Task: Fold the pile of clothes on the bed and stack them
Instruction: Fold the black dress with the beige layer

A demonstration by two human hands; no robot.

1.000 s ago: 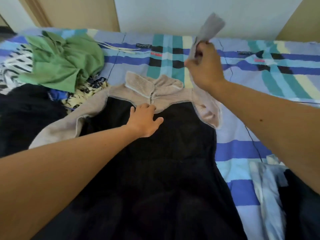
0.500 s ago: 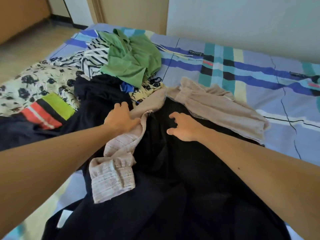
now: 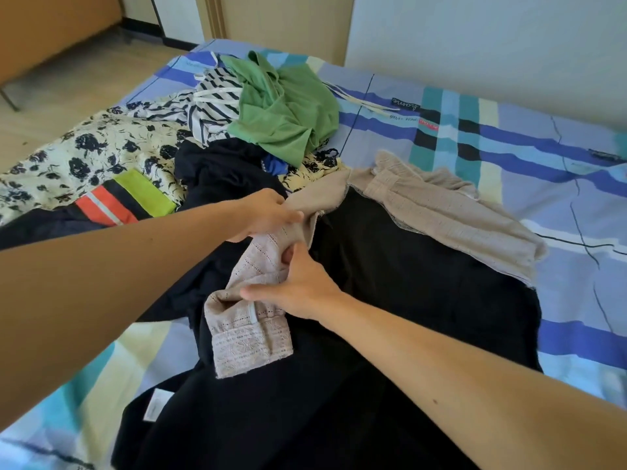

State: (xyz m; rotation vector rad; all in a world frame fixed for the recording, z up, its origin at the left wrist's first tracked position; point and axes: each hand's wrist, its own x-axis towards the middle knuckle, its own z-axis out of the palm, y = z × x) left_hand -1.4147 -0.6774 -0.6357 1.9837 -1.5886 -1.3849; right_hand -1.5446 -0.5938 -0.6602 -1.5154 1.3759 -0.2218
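Nearest the camera, a black garment [image 3: 390, 300] is spread across the bed [image 3: 509, 157], its hem towards the viewer, w/ a small white care label [image 3: 154, 405] turned out at the near left edge. The plaid sheet in blue, teal and pale yellow is seen on both sides of it.

Over the black fabric, a beige knit sleeve [image 3: 251, 320] is laid, its patterned cuff at the near end. The right hand [image 3: 302, 286] is closed on this sleeve approx. mid-length – thumb on top, fingers tucked into the fabric. Just beyond, the left hand [image 3: 268, 215] is clamped on the same sleeve higher up, near the shoulder. The two hands are close together but not touching.

The rest of the beige knit top [image 3: 451, 215] is seen further right, folded back over the black garment's upper part.

To the left, a heap of unfolded clothes is piled: a dark item w/ red, white and lime stripes [image 3: 125, 198], a cream floral print [image 3: 95, 154], another black piece [image 3: 220, 171], a black-and-white striped garment [image 3: 213, 103] and – furthest – a crumpled green shirt [image 3: 285, 110]. A scrap of blue fabric [image 3: 274, 166] is glimpsed under the green.

Beyond the bed, a wood floor [image 3: 84, 79] and a pale wall [image 3: 475, 39] are visible.
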